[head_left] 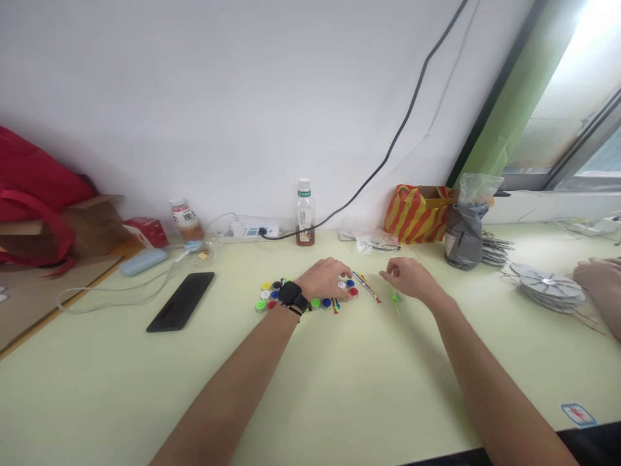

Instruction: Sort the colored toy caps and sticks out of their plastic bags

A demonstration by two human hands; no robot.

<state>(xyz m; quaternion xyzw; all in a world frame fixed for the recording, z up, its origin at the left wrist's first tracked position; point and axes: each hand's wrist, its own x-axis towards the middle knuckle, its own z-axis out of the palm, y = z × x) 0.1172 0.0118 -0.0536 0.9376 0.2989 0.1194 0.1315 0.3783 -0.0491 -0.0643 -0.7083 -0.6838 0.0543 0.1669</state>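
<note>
1. The left hand [326, 279], a black watch [291, 294] at its wrist, curves over the small capped pots [261, 305], thumb and forefinger parted; I can't tell whether it grips one.
2. The right hand [407, 275] is bent at the fingers above some green ties [395, 301]; whether it pinches anything, I can't tell.
3. The pots cluster mid-tabletop under and around the left hand and wrist, capped in yellow, black, white, blue, green and red. A bundle of coloured ties [367, 287] lies between the two hands.
4. Behind them, a clear bottle [305, 213] stands upright near the wall, its green band and pale label lettered too small for me to read. A pink-labelled bottle [185, 220] to the left shows large dark characters, one looking like 炭. A sticker [578, 414] near the tabletop's front edge has a red mark inside a blue border.
5. The tabletop [330, 388] is smooth, pale yellow-green. A black phone [181, 301] lies on the left; on the right are a striped bag [420, 213], stacked grey discs [550, 285] and another person's hand [599, 278].
6. A black cable [412, 103] runs down the white wall [218, 97] to a power strip [250, 228]; at right there is a bright window [567, 97].
</note>
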